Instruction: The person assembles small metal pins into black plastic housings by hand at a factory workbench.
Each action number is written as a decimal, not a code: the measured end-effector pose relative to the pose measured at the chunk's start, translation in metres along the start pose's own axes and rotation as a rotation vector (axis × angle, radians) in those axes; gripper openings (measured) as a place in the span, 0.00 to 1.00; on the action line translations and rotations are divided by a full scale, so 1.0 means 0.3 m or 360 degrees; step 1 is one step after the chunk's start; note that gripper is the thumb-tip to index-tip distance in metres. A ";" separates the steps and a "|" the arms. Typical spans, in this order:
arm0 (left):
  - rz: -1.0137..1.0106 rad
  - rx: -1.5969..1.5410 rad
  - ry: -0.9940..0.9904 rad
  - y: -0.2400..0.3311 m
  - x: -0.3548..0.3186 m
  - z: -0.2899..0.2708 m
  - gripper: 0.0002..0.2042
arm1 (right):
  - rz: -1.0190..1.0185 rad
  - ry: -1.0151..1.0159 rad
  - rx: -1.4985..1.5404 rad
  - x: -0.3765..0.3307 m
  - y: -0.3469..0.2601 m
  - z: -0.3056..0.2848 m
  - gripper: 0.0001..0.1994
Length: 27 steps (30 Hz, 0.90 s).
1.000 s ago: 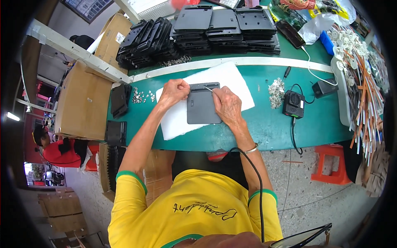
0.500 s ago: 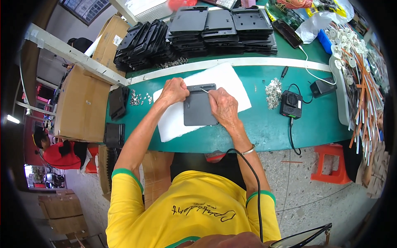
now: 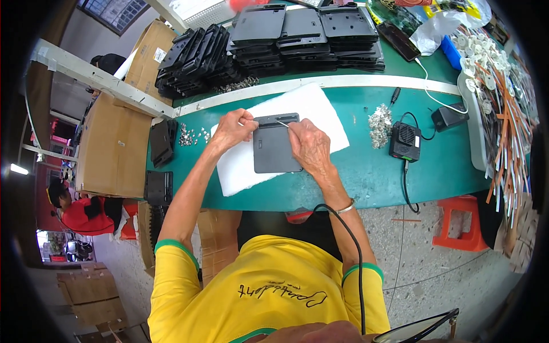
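Note:
A flat dark-grey plastic panel (image 3: 277, 154) with a slotted strip along its far edge lies on a white foam sheet (image 3: 327, 117). My left hand (image 3: 233, 130) is at the panel's far left corner, thumb and fingers pinched together. Whatever sits between those fingertips is too small to make out. By the panel's right edge, my right hand (image 3: 310, 146) is closed on a thin metal tool (image 3: 282, 123), whose tip points left into the slotted strip. Its handle is hidden in my fingers. Small metal pieces (image 3: 187, 135) lie scattered left of the foam.
Stacks of dark panels (image 3: 303, 28) stand behind a white rail (image 3: 343, 81). Two more panels (image 3: 159, 187) sit at the left edge. On the right are a metal-parts pile (image 3: 380, 124), a small black fan-like device (image 3: 405, 140) with cables, and a tray (image 3: 474, 131) heaped with strips.
My left fingers have loosened slightly and shifted a little left at the panel's corner. The right hand and tool stay almost in place; the panel has hardly moved.

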<state>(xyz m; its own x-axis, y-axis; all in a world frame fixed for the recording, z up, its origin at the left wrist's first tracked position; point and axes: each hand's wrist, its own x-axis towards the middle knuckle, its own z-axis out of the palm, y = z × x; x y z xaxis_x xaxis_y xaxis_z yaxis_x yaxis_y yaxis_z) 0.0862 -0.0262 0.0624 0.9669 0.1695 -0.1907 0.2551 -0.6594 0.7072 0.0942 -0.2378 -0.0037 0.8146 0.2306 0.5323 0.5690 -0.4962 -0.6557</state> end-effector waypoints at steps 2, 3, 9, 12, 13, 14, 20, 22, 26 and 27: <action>-0.0015 -0.0026 -0.0042 -0.025 0.007 0.009 0.11 | 0.0006 0.0011 -0.0008 0.000 0.000 0.000 0.03; -0.0030 -0.0050 -0.0086 -0.038 0.009 0.014 0.12 | 0.0005 0.0006 -0.0009 0.001 -0.002 0.000 0.03; -0.0074 -0.0255 -0.0101 -0.072 0.014 0.028 0.13 | -0.0032 0.0055 0.0058 0.008 -0.009 0.003 0.03; -0.0004 -0.0334 -0.0050 -0.116 0.019 0.055 0.14 | 0.0041 -0.0033 0.0011 0.004 -0.017 -0.006 0.05; -0.0001 -0.0348 -0.0041 -0.137 0.016 0.071 0.14 | 0.0015 -0.0058 -0.0058 0.003 -0.020 -0.008 0.05; 0.0108 -0.0345 0.0064 -0.161 0.009 0.089 0.14 | -0.0011 -0.0082 -0.0127 0.009 -0.022 -0.008 0.05; 0.0269 -0.0358 0.0352 -0.188 -0.021 0.134 0.13 | -0.0415 -0.0404 -0.0484 0.081 -0.066 -0.016 0.05; 0.0291 -0.0358 0.0421 -0.195 -0.020 0.141 0.13 | -0.0445 -0.0477 -0.0517 0.098 -0.079 -0.008 0.05; 0.0335 -0.0215 0.0511 -0.195 -0.020 0.153 0.13 | -0.0501 -0.0579 -0.0562 0.113 -0.074 0.015 0.04; 0.0327 -0.0213 0.0511 -0.191 -0.023 0.152 0.13 | -0.0507 -0.0595 -0.0563 0.114 -0.075 0.018 0.04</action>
<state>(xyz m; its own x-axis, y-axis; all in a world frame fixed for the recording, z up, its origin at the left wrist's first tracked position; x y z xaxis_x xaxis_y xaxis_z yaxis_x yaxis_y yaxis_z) 0.0645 -0.0231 -0.0079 0.9451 0.2784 0.1711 0.0346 -0.6059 0.7948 0.1099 -0.2143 0.0263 0.6311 0.6604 0.4069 0.7717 -0.5878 -0.2428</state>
